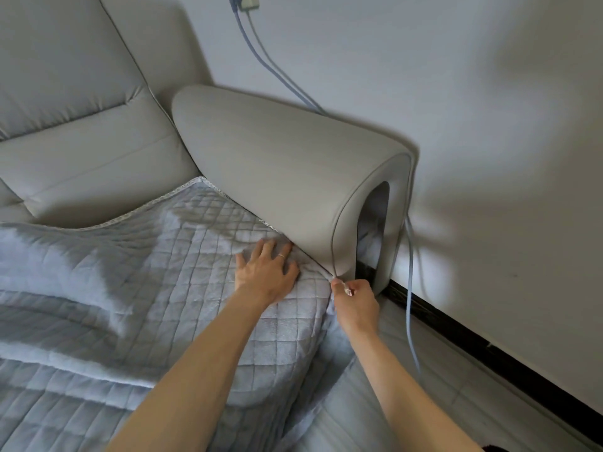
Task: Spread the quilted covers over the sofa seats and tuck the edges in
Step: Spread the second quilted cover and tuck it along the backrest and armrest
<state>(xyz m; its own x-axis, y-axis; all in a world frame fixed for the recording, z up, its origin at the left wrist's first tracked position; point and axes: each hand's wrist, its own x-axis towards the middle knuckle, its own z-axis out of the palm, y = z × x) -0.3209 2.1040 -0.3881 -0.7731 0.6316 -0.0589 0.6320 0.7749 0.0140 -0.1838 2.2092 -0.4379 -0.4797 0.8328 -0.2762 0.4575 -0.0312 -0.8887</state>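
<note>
A pale blue quilted cover (169, 282) with a lace-trimmed edge lies over the grey sofa seat, rumpled at the left. My left hand (266, 272) presses flat on the cover beside the armrest (293, 171), fingers spread toward the gap. My right hand (354, 298) pinches the cover's front corner at the base of the armrest's front end. The cover's right edge runs into the crease under the armrest.
The sofa backrest (81, 132) rises at the left rear. Two blue cables (270, 57) run down the white wall from a socket, one hanging past the armrest (409, 305). A dark skirting strip (473, 347) borders the pale floor at the right.
</note>
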